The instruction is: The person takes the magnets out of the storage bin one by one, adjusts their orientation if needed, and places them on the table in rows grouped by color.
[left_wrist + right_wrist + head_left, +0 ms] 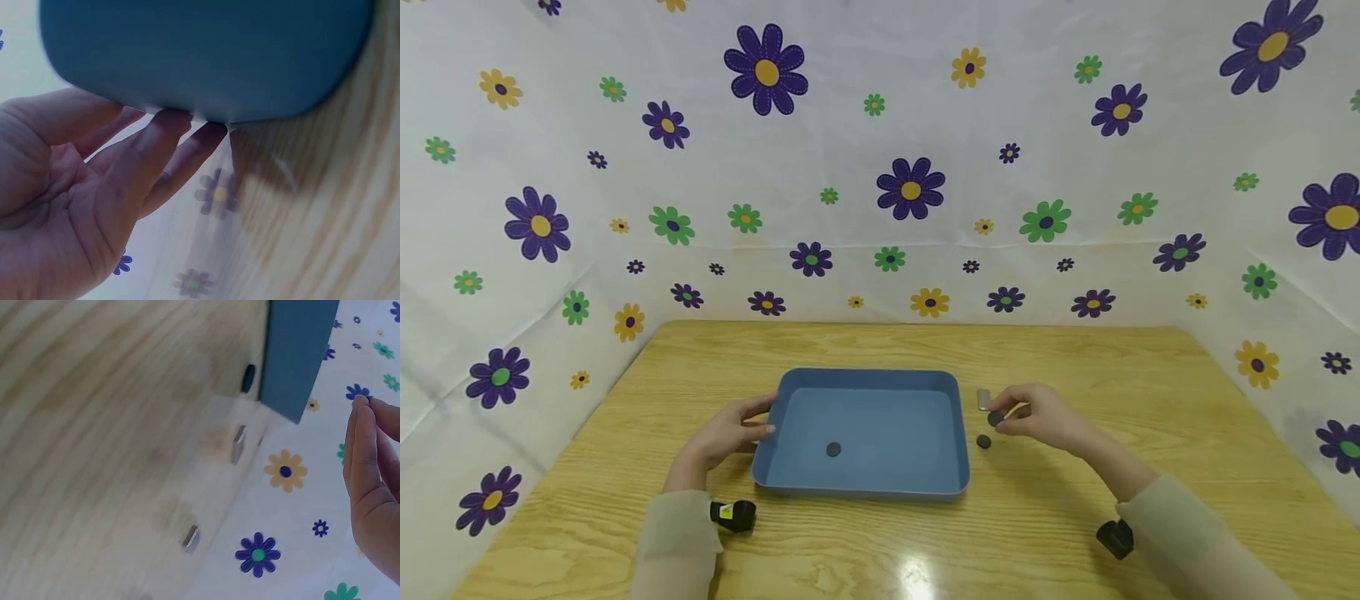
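Observation:
A shallow blue tray [880,433] lies on the table, with one dark round disc [833,449] inside toward its front left. My left hand [730,429] is at the tray's left side, its fingertips against the outer wall in the left wrist view. Just beyond the tray's right side, my right hand [1037,414] pinches another dark disc [996,418] between thumb and fingers. Below that disc in the head view, a further dark disc [983,442] rests on the table. A small silver rectangular piece [983,400] lies beside the right fingertips.
The right wrist view shows two small metal pieces, one nearer the tray [239,445] and one farther off [192,539]. Behind the wooden table [1075,358] hangs a flowered white cloth [850,150]. Black wrist devices sit at both sleeves.

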A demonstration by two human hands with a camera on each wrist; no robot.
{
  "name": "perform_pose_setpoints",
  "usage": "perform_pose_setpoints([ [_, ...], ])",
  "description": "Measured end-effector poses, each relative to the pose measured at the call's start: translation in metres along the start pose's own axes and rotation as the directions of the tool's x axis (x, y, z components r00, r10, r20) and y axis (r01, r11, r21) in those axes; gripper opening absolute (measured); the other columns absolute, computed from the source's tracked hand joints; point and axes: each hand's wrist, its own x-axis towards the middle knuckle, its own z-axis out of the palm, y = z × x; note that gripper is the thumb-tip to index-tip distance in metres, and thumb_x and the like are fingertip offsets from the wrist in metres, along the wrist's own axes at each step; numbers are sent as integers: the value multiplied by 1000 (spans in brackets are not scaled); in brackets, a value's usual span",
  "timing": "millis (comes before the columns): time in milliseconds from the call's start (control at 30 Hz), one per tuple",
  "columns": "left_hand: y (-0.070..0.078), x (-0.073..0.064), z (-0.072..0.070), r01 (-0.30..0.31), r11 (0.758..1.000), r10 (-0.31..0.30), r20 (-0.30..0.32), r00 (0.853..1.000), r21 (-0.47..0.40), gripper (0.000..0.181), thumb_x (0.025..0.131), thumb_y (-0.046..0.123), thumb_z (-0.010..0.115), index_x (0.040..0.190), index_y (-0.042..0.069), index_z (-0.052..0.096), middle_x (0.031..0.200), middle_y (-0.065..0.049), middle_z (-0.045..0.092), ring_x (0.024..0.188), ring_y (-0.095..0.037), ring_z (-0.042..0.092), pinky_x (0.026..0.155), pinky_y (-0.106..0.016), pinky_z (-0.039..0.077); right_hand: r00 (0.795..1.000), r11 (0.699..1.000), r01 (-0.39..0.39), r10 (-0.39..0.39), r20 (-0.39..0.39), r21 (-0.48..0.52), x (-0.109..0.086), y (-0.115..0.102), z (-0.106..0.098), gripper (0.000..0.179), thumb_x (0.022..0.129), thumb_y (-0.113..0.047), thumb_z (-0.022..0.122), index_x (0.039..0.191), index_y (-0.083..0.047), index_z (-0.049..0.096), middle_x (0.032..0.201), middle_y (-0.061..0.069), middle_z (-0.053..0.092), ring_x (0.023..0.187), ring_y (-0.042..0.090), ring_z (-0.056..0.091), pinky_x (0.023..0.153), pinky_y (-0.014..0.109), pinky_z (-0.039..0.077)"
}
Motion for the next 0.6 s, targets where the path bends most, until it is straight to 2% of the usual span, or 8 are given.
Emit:
perform_pose_setpoints([
  [200,0,0,-1,-5,1000,5,3,1000,10,60,88,12,54,139,1,24,141,-25,19,115,-40,40,82,-42,45,1000,999,-1,0,-17,-49,-10,14,-5,24,78,1,63,98,12,58,92,14,54,80,25,59,65,27,50],
  [333,1,-1,-1,-4,1000,4,0,1000,10,60,88,12,55,139,1,24,141,-25,19,115,-39,40,82,-41,46,1000,993,8,-11,-24,-120,-13,23,-9,20,77,2,64,95,10,59,89,12,55,79,24,57,63,26,50],
  [500,0,-1,-1,-9,1000,9,0,1000,11,60,88,12,54,139,1,24,140,-25,19,114,-39,41,81,-41,46,1000,970,18,-23,-16,-244,-12,31,-9,13,75,4,64,87,5,61,81,7,58,74,23,58,62,26,50],
  [600,-1,0,-1,-5,1000,5,-2,1000,13,60,88,13,55,139,1,24,140,-25,20,114,-39,41,81,-41,46,1000,953,-19,13,-21,-301,-12,35,-7,14,72,4,65,85,3,61,78,4,59,72,21,58,60,28,49],
])
